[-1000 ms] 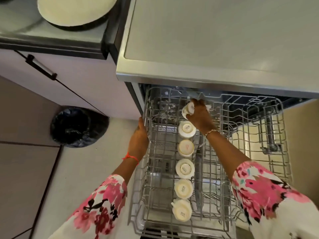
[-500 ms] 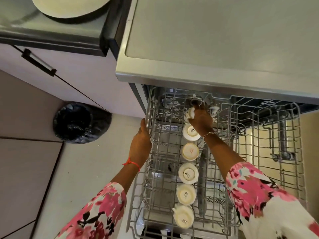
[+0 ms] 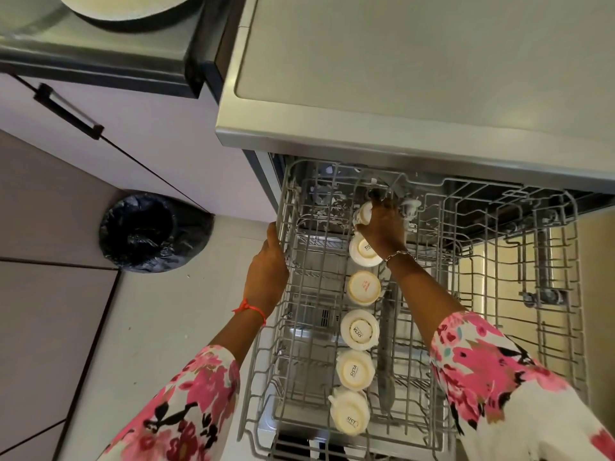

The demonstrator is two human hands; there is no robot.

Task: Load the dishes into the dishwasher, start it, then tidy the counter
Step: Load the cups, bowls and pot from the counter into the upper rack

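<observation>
One camera only, worn on the person's head, looks steeply down on the pulled-out dishwasher rack (image 3: 285, 207) from close above it. It faces the machine's front: the counter top (image 3: 416, 78) lies beyond the rack, the floor (image 3: 149, 327) and a black-lined bin (image 3: 149, 232) to the rack's left. Flowered sleeves (image 3: 499, 377) enter below the rack's near end. The wide lens bows straight edges.

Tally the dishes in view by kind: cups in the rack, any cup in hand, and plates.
Cream cups upside down in the dishwasher rack: 5
Cream cup held by the right hand: 1
Plate at top left: 1
Total: 7
</observation>
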